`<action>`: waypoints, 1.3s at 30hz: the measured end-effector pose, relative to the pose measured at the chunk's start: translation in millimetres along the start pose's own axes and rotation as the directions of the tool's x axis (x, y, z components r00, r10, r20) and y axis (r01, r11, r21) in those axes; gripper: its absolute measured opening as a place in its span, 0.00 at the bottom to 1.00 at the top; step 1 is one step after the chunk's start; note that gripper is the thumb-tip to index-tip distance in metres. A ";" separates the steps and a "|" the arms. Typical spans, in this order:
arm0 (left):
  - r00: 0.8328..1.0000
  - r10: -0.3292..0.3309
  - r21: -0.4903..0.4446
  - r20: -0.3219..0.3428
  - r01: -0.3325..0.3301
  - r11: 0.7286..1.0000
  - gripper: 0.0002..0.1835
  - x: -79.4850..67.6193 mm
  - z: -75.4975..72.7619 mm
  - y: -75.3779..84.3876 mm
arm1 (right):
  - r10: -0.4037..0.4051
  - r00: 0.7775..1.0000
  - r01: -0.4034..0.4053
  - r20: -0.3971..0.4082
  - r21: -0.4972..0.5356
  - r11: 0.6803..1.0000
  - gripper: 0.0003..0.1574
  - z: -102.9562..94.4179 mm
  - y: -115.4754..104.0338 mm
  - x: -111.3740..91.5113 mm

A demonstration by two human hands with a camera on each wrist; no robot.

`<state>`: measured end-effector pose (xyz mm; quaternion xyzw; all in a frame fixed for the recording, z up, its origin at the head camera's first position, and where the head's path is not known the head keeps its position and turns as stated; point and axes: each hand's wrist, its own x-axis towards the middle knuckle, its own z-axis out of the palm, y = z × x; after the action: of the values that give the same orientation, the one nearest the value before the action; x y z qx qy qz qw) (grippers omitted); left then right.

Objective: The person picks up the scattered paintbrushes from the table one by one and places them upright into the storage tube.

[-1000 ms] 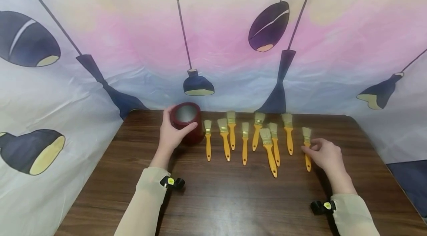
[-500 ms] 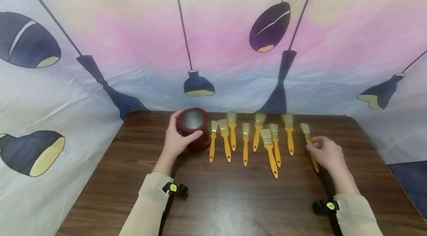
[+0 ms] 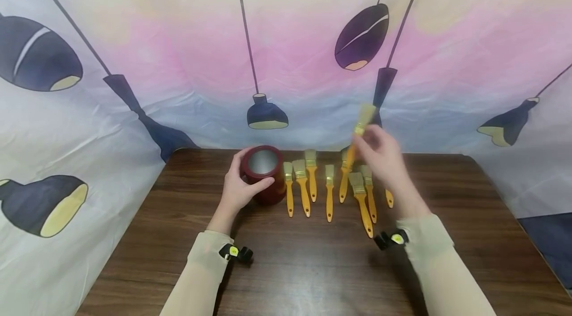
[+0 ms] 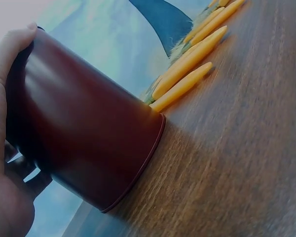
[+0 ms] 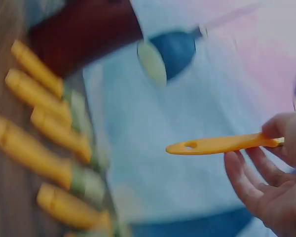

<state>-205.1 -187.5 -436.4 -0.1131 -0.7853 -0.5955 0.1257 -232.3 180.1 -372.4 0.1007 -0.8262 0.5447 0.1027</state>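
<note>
My left hand grips a dark red cylindrical cup from its left side, thumb across the front near the rim. The cup stands upright on the table, with a grey inside. In the left wrist view its smooth wall fills much of the picture. Raised above the row, my right hand pinches a flat paintbrush near its ferrule, bristles up. The right wrist view shows that brush's yellow handle pointing away from the fingers. The closest lying paintbrush is right beside the cup.
Several more yellow-handled paintbrushes, such as a wide paintbrush, lie in a loose row, bristles toward the back. The dark wooden table ends at a hanging cloth printed with lamps.
My right hand has lifted the rightmost paintbrush off the table and carried it left and up. My left hand has slid the cup rightward, and the paintbrush beside it has shifted right too.
</note>
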 end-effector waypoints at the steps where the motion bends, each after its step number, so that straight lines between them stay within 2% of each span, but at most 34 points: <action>1: 1.000 0.000 0.002 0.000 0.000 1.000 0.50 -0.2 -0.1 0.2 | -0.018 1.000 0.018 0.008 0.013 1.000 0.26 8.9 -9.6 7.2; 5: 1.000 -0.002 0.009 0.003 0.002 1.000 0.50 -0.8 -0.8 1.1 | -0.087 0.996 0.084 0.029 0.081 0.993 0.23 45.5 -43.3 31.5; 9: 1.000 0.008 0.018 0.007 -0.008 1.000 0.50 -0.8 -0.8 3.3 | -0.142 0.988 0.135 0.052 0.130 0.982 0.17 79.2 -65.9 45.5; 13: 1.000 0.026 0.028 0.005 -0.026 0.999 0.50 -1.5 -1.3 5.3 | -0.146 0.984 0.138 0.104 0.079 0.987 0.16 109.9 -73.5 49.7; 18: 0.999 0.038 0.038 0.000 -0.038 0.999 0.50 -1.1 -1.2 4.3 | -0.162 0.972 0.170 0.171 -0.038 0.985 0.18 138.9 -66.3 47.1; 20: 0.999 0.038 0.043 0.002 -0.038 0.998 0.49 -0.4 -0.8 2.5 | -0.171 0.965 0.188 0.198 -0.070 0.980 0.18 146.3 -61.5 44.8; 28: 0.999 0.047 0.057 -0.001 -0.047 0.997 0.54 9.0 0.0 -37.5 | -0.241 0.933 0.297 0.266 -0.194 0.935 0.18 161.9 -45.8 36.8; 33: 0.999 0.053 0.046 -0.001 -0.053 0.998 0.53 8.4 -1.3 -40.9 | -0.229 0.930 0.299 0.289 -0.227 0.927 0.19 167.2 -38.2 32.9; 39: 0.999 0.041 0.073 -0.001 -0.041 0.997 0.51 6.8 -2.0 -41.2 | -0.200 0.943 0.250 0.266 -0.170 0.953 0.22 168.7 -34.7 32.2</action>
<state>-224.9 -200.2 -471.0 -0.1235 -0.8038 -0.5640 0.1430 -263.6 9.6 -398.0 0.2508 -0.8664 0.4260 0.0711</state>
